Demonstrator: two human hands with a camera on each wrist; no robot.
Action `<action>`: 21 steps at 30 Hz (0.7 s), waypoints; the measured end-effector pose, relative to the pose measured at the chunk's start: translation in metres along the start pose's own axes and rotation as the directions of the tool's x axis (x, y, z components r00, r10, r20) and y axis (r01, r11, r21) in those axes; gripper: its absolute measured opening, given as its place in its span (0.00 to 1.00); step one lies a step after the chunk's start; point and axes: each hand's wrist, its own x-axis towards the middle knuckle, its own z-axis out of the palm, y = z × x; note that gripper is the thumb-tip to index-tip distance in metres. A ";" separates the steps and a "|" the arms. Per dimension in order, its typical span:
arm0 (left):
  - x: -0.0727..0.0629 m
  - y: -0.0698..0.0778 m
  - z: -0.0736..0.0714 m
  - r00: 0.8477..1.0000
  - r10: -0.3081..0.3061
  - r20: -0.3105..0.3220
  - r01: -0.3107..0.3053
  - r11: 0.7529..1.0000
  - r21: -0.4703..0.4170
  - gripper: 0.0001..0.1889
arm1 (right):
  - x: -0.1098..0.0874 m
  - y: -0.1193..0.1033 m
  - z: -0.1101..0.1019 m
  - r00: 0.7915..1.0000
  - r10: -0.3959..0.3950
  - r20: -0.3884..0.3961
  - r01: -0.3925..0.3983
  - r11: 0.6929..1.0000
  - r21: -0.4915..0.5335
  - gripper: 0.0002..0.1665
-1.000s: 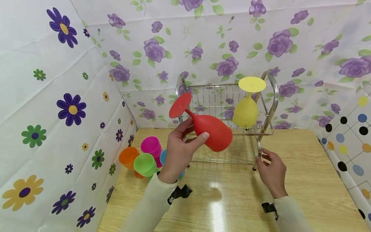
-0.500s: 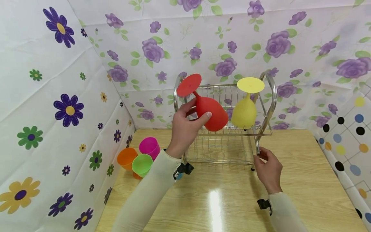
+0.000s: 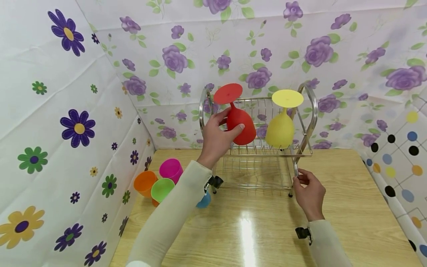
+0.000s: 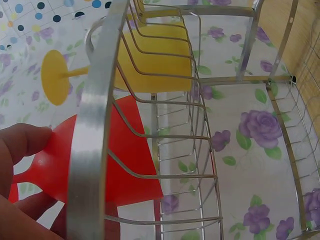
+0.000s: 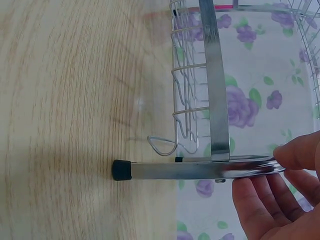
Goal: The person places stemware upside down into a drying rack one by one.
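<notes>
My left hand (image 3: pixel 217 139) grips the bowl of a red plastic goblet (image 3: pixel 241 128), which is upside down at the left of the rack's upper tier, its round foot on top. In the left wrist view the red goblet (image 4: pixel 127 155) shows its rim within the upper wire basket, behind the front bar. To its right a yellow goblet (image 3: pixel 281 129) stands inverted on the same tier. With thumb and fingers my right hand (image 3: pixel 310 194) holds the front right leg of the metal dish rack (image 3: pixel 257 155); the right wrist view shows this leg (image 5: pixel 200 170) between them.
Orange (image 3: pixel 145 183), green (image 3: pixel 162 190) and magenta (image 3: pixel 171 170) goblets stand upright at the left of the wooden table (image 3: pixel 273 230). A blue one (image 3: pixel 204 200) is partly hidden by my left sleeve. Flowered sheets hang behind and at the left, a dotted one at the right.
My left hand has raised the red goblet and moved it back to the upper tier, turning it from tilted to nearly upright, foot up. My right hand stays at the rack leg.
</notes>
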 end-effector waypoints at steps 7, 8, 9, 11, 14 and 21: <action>0.008 0.000 0.007 0.997 -0.045 0.060 0.041 0.997 0.065 0.34 | 0.000 0.000 -0.001 1.000 -0.017 0.001 0.017 1.000 -0.001 0.21; 0.010 0.000 0.008 0.996 -0.051 0.068 0.047 0.997 0.065 0.34 | 0.000 0.000 -0.001 1.000 -0.018 0.003 0.018 1.000 -0.002 0.21; 0.011 0.000 0.009 0.996 -0.057 0.076 0.052 0.996 0.069 0.34 | 0.000 0.000 -0.001 1.000 -0.017 0.003 0.017 1.000 -0.002 0.21; 0.013 0.000 0.011 0.994 -0.064 0.091 0.056 0.995 0.084 0.34 | 0.000 0.001 0.000 1.000 -0.015 0.004 0.015 1.000 -0.004 0.21; 0.016 -0.001 0.015 0.991 -0.061 0.121 0.048 0.993 0.108 0.34 | -0.001 0.001 0.001 1.000 -0.016 0.004 0.016 1.000 -0.002 0.21; 0.018 -0.001 0.023 0.985 -0.078 0.156 0.052 0.985 0.162 0.33 | -0.001 0.001 0.001 0.999 -0.031 -0.006 0.031 0.999 0.007 0.21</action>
